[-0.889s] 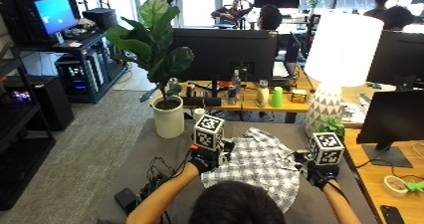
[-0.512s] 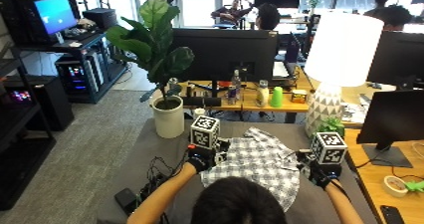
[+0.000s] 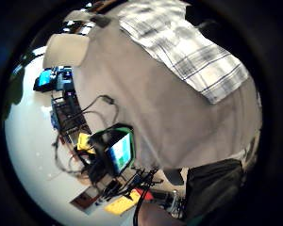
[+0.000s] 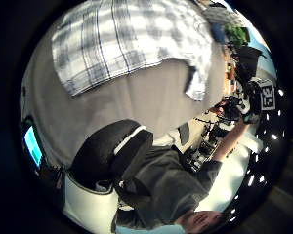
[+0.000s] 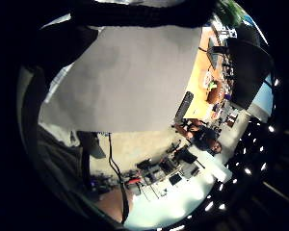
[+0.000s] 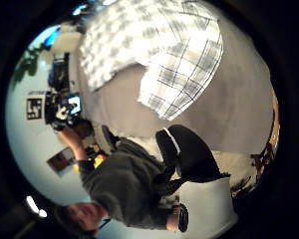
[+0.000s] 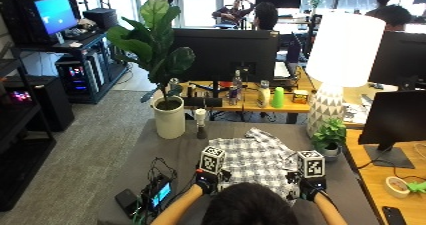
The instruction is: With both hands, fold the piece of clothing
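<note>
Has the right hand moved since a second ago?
Yes: the right hand has drawn back toward the person, away from the small potted plant it was level with.

Checked cloth shirt [image 7: 256, 157] lies on the grey table [image 7: 166, 150], between left hand [image 7: 205, 180] and right hand [image 7: 307, 186]; white potted plant [image 7: 166, 117] stands behind-left, small potted plant [image 7: 329, 137] right.

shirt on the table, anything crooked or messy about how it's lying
Yes. The plaid shirt lies rumpled on the grey table, not spread flat. In the right thumb side palm view one corner is doubled over the rest, and its edges run uneven. No tear or stain shows.
</note>
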